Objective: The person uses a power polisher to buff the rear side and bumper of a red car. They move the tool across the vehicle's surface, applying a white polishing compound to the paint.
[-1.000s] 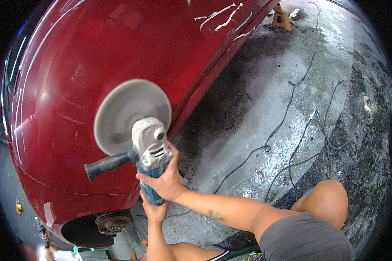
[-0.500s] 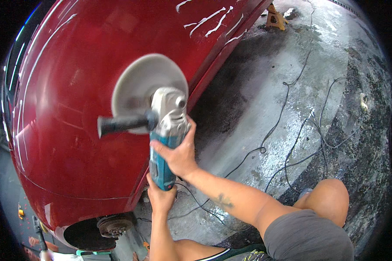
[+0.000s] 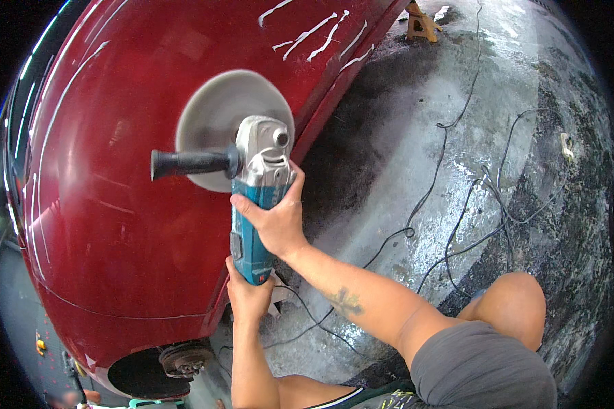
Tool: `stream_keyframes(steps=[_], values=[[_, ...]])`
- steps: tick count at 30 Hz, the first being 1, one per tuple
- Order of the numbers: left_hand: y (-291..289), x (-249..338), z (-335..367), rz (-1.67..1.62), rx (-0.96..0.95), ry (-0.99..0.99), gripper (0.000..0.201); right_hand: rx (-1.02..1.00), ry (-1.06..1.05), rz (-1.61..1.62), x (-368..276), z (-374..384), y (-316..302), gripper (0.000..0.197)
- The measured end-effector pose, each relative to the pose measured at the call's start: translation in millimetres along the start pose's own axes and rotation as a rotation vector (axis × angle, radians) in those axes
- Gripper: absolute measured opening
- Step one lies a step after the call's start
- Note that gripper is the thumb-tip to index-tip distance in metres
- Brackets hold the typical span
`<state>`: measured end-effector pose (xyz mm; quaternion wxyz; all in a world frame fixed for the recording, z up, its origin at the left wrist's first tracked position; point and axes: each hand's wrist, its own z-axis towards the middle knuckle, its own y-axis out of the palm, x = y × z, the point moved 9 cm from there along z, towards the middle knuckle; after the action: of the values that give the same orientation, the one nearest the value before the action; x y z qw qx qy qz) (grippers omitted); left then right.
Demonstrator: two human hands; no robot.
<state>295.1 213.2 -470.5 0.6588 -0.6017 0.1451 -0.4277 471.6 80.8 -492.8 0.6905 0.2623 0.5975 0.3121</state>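
Observation:
A blue and silver rotary polisher is held in both my hands against the side of a red car. Its large round white pad lies at or close to the red panel; whether it touches all round, I cannot tell. My right hand wraps the blue body just below the silver head. Lower down, my left hand grips the rear end. The black side handle points left with no hand on it. White streaks mark the panel above the pad.
A black cable loops over the wet, stained floor to my right. Beyond, a yellow jack stand stands beside the car. An open wheel arch with a bare brake disc is at the lower left. My bent knee is at the right.
The polisher and both hands have shifted slightly up in the picture, and the car and floor have slid a little left. My grip is the same.

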Motion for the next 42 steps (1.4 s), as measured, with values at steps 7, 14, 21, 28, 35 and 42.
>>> stream_keyframes(steps=[7, 14, 21, 28, 35, 42], values=[[-21.9, -47.9, -13.9, 0.053, -0.004, 0.013, 0.081, -0.007, 0.016, 0.019, 28.7, -49.9, 23.4, 0.116], [-44.6, -113.8, -30.7, 0.025, 0.008, -0.013, 0.092, -0.058, -0.02, -0.039, 53.1, -112.7, 56.4, 0.117], [-54.9, -198.6, -51.9, -0.122, -0.002, 0.05, 0.1, -0.147, 0.126, -0.039, 91.5, -190.4, 87.4, 0.133], [-28.3, -202.1, -58.6, -0.176, -0.096, 0.05, 0.102, -0.077, 0.06, -0.178, 88.0, -183.4, 61.3, 0.133], [22.6, -58.4, -19.1, -0.124, -0.163, 0.054, 0.082, 0.064, 0.001, -0.149, 30.2, -51.2, -4.4, 0.117], [29.4, 55.5, 3.8, -0.055, -0.155, 0.03, 0.084, 0.113, -0.059, -0.089, -12.1, 45.7, -38.8, 0.112]])
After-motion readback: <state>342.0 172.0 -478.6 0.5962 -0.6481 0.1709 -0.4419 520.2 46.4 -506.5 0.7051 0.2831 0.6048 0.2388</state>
